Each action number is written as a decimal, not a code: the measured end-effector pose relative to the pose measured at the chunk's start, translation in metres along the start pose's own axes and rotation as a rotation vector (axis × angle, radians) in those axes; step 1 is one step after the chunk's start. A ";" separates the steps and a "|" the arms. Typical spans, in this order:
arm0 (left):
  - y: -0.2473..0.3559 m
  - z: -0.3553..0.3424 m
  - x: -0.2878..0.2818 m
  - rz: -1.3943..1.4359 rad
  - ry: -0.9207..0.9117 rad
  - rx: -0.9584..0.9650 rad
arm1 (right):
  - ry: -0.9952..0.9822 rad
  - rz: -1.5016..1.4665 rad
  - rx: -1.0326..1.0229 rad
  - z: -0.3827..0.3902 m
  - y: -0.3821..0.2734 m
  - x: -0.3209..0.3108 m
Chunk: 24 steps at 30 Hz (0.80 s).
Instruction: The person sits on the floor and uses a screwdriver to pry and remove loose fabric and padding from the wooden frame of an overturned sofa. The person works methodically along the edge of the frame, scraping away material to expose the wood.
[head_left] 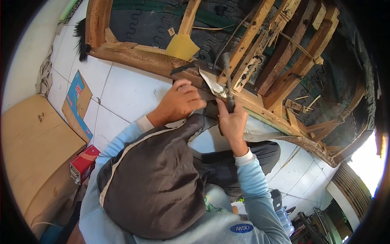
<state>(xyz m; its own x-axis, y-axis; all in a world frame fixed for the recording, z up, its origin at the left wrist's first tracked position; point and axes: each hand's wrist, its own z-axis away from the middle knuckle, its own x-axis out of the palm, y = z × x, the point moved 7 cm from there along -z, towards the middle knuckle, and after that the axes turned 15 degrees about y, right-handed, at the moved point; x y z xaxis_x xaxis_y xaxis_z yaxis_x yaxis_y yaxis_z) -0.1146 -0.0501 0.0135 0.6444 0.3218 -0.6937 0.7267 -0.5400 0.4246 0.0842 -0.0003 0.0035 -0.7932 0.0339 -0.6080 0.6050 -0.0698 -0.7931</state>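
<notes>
My right hand point(233, 124) is closed around the dark handle of a slim tool point(226, 71), whose narrow grey shaft points up; its exact kind is not clear. The tool is at the edge of an upturned wooden furniture frame point(280, 118). Beside it, loosened brown patterned fabric point(189, 75) folds back along the rail and shows a pale underside point(213, 86). My left hand point(178, 101) is next to that fabric with its fingers curled; what they grip is hidden. Dark brown cloth with a pale edge point(158, 183) covers much of the view before my body.
Wavy springs point(134, 24) and a dark lining show inside the frame. Yellow foam point(182, 46) sticks out over its rail. On the white tiles point(118, 87) lie a piece of blue-printed cardboard point(77, 105) and a red tin point(84, 162), near a large tan board point(40, 142).
</notes>
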 end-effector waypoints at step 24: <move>-0.052 -0.068 0.035 0.158 0.019 -0.528 | -0.189 0.084 -0.288 -0.038 0.037 -0.090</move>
<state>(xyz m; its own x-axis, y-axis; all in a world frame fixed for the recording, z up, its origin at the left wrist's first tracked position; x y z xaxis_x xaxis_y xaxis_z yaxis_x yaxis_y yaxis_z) -0.1140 0.0419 0.0065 0.7557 0.2855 -0.5893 0.6385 -0.1211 0.7601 0.1805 0.0324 0.0270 -0.7223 -0.1467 -0.6758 0.6421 0.2207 -0.7342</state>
